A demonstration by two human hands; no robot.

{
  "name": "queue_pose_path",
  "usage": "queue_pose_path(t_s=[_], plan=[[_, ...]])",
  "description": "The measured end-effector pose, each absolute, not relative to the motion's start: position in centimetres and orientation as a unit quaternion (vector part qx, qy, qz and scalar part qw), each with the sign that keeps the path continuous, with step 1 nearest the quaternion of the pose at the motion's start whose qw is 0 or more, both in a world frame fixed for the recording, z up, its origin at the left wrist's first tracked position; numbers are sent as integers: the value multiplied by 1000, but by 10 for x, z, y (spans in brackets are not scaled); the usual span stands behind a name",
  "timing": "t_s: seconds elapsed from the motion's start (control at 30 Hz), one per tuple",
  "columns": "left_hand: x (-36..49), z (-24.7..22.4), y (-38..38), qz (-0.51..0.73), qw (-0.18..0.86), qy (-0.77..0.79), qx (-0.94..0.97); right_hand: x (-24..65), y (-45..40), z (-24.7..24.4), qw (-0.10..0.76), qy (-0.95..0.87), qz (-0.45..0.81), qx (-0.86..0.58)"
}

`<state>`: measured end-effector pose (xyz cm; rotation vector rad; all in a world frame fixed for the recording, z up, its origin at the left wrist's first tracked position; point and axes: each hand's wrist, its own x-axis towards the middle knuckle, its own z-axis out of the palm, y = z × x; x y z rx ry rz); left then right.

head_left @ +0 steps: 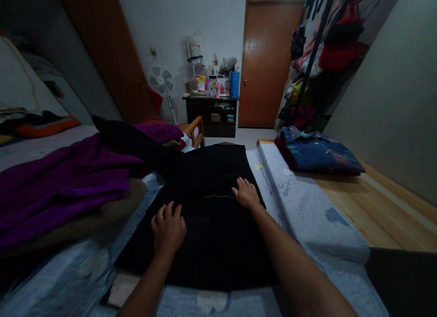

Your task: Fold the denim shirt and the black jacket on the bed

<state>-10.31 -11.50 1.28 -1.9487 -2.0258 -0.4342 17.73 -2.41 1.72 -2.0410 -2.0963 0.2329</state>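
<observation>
A black garment lies spread over the light blue patterned bed sheet. One long part of it, like a sleeve, stretches to the upper left across a purple garment. A thin pale line crosses its middle. My left hand rests palm down on its left side, fingers slightly bent and apart. Farther up, by the right edge, my right hand lies on the cloth with its fingers outstretched. Neither hand holds anything visible. The purple garment is heaped to the left on brownish cloth.
Folded clothes with a blue embroidered garment on top sit on a wooden ledge at the right. Beyond the bed are a wooden chair, a standing fan, a dark cabinet and a brown door.
</observation>
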Motion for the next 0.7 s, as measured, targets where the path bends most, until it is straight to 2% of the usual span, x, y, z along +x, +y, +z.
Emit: queue_pose_path(t_s=[0.17,0.23,0.33,0.6,0.7], plan=[[-81,41,-117,-242,139,-704,-653,176,-25,17,98,-708,79,-695],[-59,58,-110,-278,122,-633,-712,176,-25,19,96,-710,79,-693],[-20,72,-84,-270,34,-531,-802,176,-24,19,95,-712,77,-692],[45,31,5,-242,-175,-542,-786,181,-24,25,121,-719,81,-679],[49,15,7,-231,-179,-560,-775,196,-11,35,143,-716,141,-668]])
